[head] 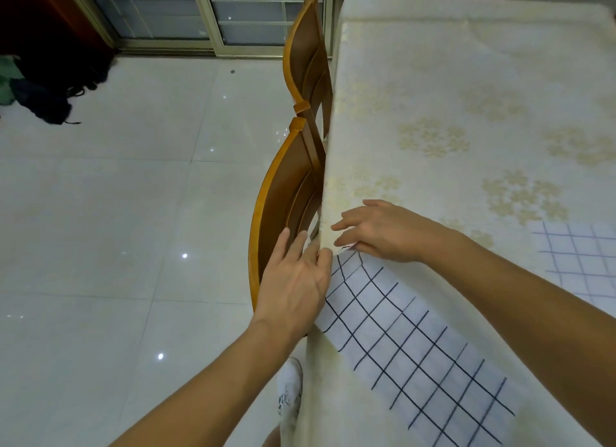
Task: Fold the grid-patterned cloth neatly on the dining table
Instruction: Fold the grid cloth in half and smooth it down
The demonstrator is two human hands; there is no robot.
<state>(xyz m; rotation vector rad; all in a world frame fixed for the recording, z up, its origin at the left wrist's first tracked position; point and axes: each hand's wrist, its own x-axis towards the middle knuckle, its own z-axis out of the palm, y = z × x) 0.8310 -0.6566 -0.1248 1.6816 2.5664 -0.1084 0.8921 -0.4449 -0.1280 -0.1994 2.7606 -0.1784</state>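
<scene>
The grid-patterned cloth [400, 340], white with dark lines, lies flat near the left edge of the dining table [433, 80], and its left side drops slightly over that edge. Another part of it shows at the right [576, 256], beyond my right forearm, which crosses over the cloth. My right hand [380, 230] rests on the cloth's far left corner, which is pinched between thumb and fingers. My left hand [296, 280] is at the table edge beside that corner, fingers spread, with the thumb touching the cloth's edge.
A cream floral tablecloth covers the table. Two wooden chairs, one near [286, 213] and one farther off [310, 63], are pushed against the table's left side. My white shoe [290, 393] stands on the glossy tiled floor. Dark bags [43, 93] lie at the far left.
</scene>
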